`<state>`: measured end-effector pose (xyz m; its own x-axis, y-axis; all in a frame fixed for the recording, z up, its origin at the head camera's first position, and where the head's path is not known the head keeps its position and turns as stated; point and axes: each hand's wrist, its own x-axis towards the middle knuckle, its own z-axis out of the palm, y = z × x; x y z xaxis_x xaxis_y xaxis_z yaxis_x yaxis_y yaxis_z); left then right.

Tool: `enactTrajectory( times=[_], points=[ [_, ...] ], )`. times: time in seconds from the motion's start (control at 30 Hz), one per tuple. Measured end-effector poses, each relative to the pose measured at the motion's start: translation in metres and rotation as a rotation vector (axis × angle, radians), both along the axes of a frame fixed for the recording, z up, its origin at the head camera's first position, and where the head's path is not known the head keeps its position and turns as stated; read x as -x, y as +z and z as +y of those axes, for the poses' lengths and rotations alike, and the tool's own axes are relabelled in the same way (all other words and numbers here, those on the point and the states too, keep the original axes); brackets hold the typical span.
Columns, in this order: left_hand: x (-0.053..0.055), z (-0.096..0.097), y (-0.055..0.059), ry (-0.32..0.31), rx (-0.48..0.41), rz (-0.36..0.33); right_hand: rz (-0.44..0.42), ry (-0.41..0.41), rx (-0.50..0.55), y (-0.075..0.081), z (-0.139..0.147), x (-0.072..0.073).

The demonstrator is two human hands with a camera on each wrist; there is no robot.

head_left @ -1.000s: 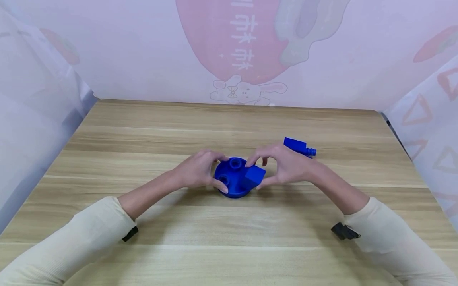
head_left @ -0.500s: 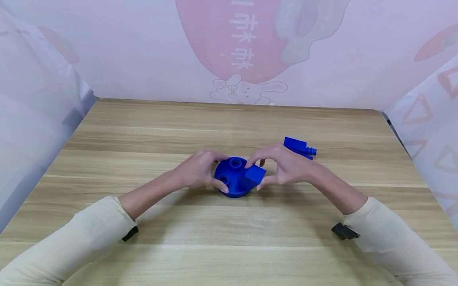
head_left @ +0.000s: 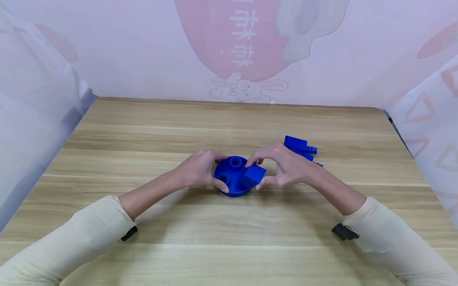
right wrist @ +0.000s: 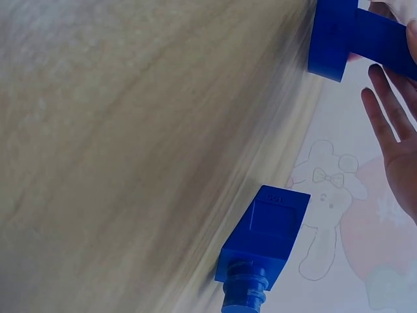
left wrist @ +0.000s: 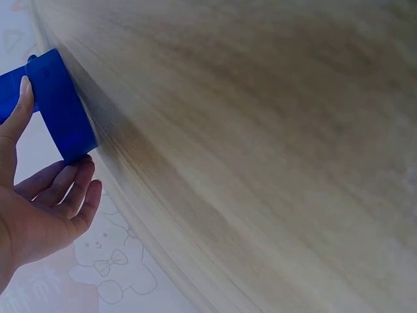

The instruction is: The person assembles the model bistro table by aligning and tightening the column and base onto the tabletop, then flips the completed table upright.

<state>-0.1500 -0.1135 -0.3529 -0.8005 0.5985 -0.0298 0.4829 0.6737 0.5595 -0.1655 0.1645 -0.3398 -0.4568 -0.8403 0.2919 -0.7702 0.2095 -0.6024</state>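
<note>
A round blue base [head_left: 234, 190] lies on the wooden table, with two ringed sockets showing on its top. My left hand [head_left: 198, 170] grips its left side, thumb at the near rim and fingers at the far rim. A blue rectangular block [head_left: 255, 174] stands up from the right part of the base, its lower end hidden. My right hand [head_left: 286, 166] pinches this block between thumb and fingers. In the left wrist view, the base [left wrist: 65, 107] has its side wall against the left hand's fingertips. The right wrist view shows the block [right wrist: 384, 42] sticking out from the base.
Beyond my right wrist lie loose blue blocks with ridged plugs; the farther block [head_left: 295, 142] is mostly visible, while the nearer one [head_left: 306, 155] is partly hidden by the hand. A pale printed backdrop [head_left: 143, 51] rises behind the table [head_left: 214, 238].
The right hand and wrist shift very slightly, uncovering more of the nearer loose block and its plug end. The base and the upright block stay in place between the hands.
</note>
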Motion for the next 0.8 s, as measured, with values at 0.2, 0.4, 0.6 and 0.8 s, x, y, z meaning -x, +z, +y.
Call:
enactTrajectory(
  times=[0.2, 0.4, 0.6, 0.8],
  points=[
    [0.0, -0.001, 0.0, -0.003, 0.008, 0.012, -0.003, -0.005, -0.006, 0.0, 0.0, 0.001],
    [0.0, -0.002, 0.001, -0.029, 0.022, 0.037, -0.072, -0.008, -0.013, 0.0, 0.001, 0.001],
    [0.0, -0.003, 0.003, -0.055, 0.061, 0.053, -0.084, -0.024, -0.055, 0.004, 0.003, -0.001],
    [-0.003, -0.003, 0.008, -0.057, 0.08, 0.066, -0.115, -0.07, -0.138, 0.014, 0.01, 0.0]
  ],
)
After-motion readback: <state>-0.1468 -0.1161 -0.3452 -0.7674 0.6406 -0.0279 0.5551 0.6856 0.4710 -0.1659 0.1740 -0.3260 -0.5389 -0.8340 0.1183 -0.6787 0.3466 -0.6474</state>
